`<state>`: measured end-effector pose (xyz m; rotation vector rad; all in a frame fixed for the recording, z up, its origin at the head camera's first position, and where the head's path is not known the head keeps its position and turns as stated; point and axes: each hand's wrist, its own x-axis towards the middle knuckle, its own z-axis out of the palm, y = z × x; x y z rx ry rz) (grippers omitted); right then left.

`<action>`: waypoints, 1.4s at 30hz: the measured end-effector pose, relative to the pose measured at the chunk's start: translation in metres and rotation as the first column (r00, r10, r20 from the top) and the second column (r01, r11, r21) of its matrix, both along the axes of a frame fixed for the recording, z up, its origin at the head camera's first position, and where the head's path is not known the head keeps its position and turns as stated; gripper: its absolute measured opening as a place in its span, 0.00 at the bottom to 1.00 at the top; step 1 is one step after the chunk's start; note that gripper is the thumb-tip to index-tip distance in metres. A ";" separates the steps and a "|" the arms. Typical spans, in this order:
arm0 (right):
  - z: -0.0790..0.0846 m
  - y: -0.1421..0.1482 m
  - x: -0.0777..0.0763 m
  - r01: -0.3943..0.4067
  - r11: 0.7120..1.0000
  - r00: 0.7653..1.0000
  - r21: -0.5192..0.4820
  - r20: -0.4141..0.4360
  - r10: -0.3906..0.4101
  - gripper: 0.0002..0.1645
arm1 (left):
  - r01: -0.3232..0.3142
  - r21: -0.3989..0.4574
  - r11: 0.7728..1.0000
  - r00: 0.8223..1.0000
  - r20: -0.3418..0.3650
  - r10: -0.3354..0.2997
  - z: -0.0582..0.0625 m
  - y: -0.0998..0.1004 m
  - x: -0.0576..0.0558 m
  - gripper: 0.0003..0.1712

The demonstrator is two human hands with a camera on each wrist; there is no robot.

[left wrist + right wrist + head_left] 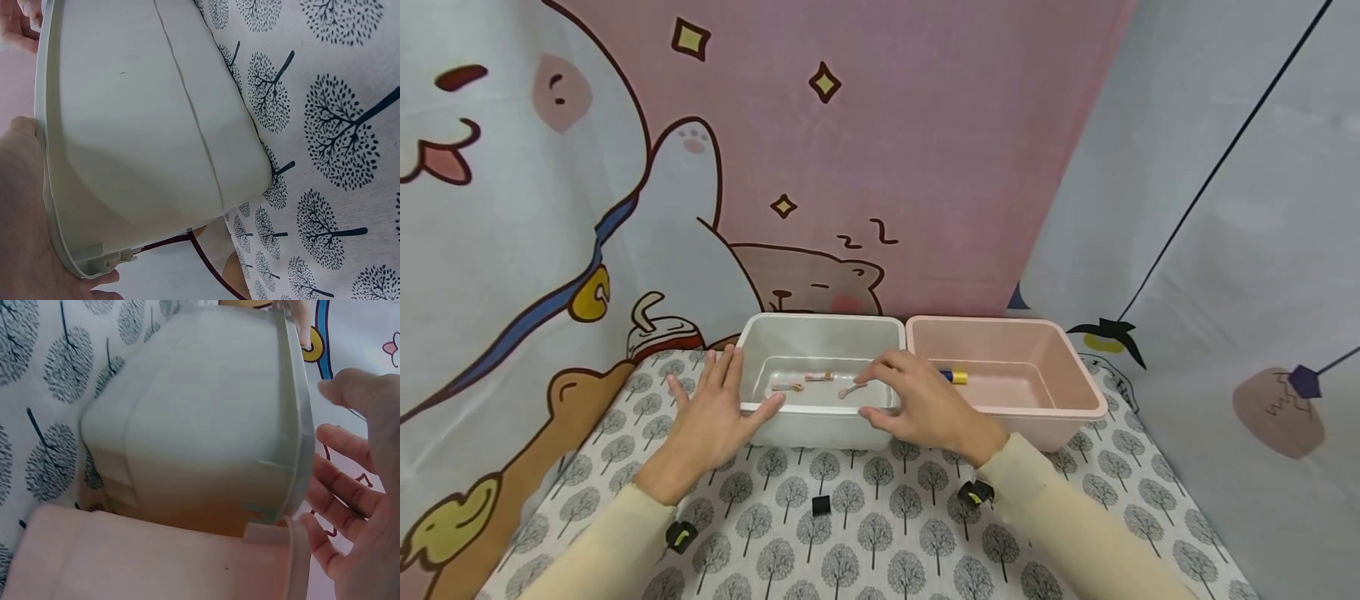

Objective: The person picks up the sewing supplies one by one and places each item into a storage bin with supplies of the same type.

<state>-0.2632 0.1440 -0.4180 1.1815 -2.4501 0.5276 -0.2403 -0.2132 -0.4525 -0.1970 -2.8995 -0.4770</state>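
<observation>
My left hand [707, 421] rests at the left front corner of a white plastic bin [820, 429], fingers straight and spread, thumb along the front rim. Over the right side of that bin hovers my right hand [925, 400], its fingers loosely bent with nothing visible between them. On the bin floor lie a few small slender items: one with a yellowish end [787, 387], a reddish-banded one [818, 377], and a pale pinkish one [852, 389] just by the right fingertips. In the right wrist view the fingers [340, 494] are spread beside the bin's rim [304, 425].
A pink bin [1022, 425] stands directly to the right of the white one, with a blue and yellow item [953, 377] in it, partly hidden by my right hand. A small black square [821, 505] lies on the tree-print cloth [872, 533]. A cartoon-print curtain [925, 167] hangs behind.
</observation>
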 end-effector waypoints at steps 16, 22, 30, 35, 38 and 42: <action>-0.019 -0.001 0.029 -0.100 0.995 0.993 0.003 -0.065 0.100 0.37 | 0.001 0.007 1.000 1.000 0.007 -0.001 0.001 -0.001 0.000 0.72; -0.026 -0.003 0.035 -0.154 0.988 0.982 0.027 -0.108 0.156 0.39 | -0.003 0.008 1.000 1.000 0.007 0.003 0.001 -0.001 0.000 0.71; -0.034 -0.007 0.042 -0.223 0.973 0.957 0.058 -0.179 0.229 0.42 | 0.000 0.019 1.000 1.000 0.005 -0.001 -0.001 -0.001 -0.001 0.72; -0.039 -0.011 0.046 -0.271 0.958 0.945 0.096 -0.165 0.284 0.45 | 0.002 0.022 1.000 1.000 0.002 -0.002 -0.001 -0.002 -0.001 0.72; -0.044 -0.012 0.047 -0.296 0.946 0.942 0.129 -0.123 0.311 0.47 | 0.003 0.018 1.000 1.000 0.002 -0.003 -0.001 -0.001 -0.001 0.72; -0.048 -0.014 0.049 -0.327 0.928 0.937 0.175 -0.066 0.343 0.47 | 0.003 0.011 1.000 1.000 0.008 -0.003 0.000 -0.001 0.000 0.72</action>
